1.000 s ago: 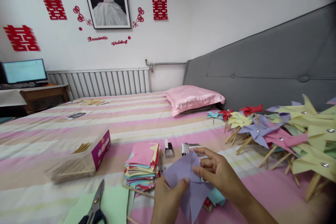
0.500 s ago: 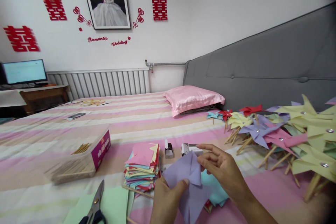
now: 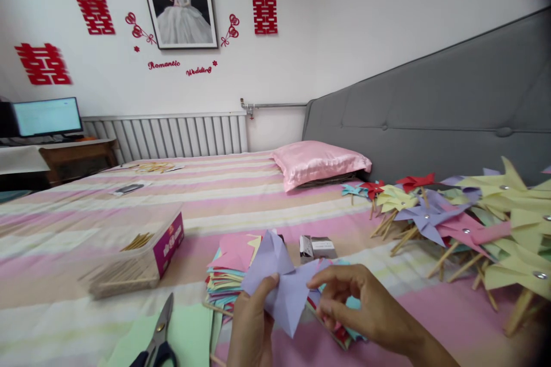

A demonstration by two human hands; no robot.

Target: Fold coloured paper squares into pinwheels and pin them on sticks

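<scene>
My left hand (image 3: 253, 321) is closed on a purple paper pinwheel (image 3: 279, 281), its thumb pressing the folds down at the centre. The blades point up, right and down. Beside the right-hand blade is my right hand (image 3: 361, 304), fingers curved and apart, with the index fingertip at the blade's edge; whether it touches I cannot tell. Under and behind my right hand lies a pile of coloured paper (image 3: 344, 335), partly covered. A stack of coloured paper squares (image 3: 230, 266) stands left of the pinwheel, partly hidden by it.
Scissors (image 3: 159, 335) lie on green paper (image 3: 189, 327) at front left. Behind them is a clear box of sticks (image 3: 124, 281). A small box (image 3: 317, 248) sits beyond my hands. Finished pinwheels (image 3: 465, 229) crowd the right, near a pink pillow (image 3: 321, 163) and grey headboard (image 3: 430, 109).
The purple pinwheel has turned and shifted left and up in my left hand. My right hand has let go of its folded corner and moved lower.
</scene>
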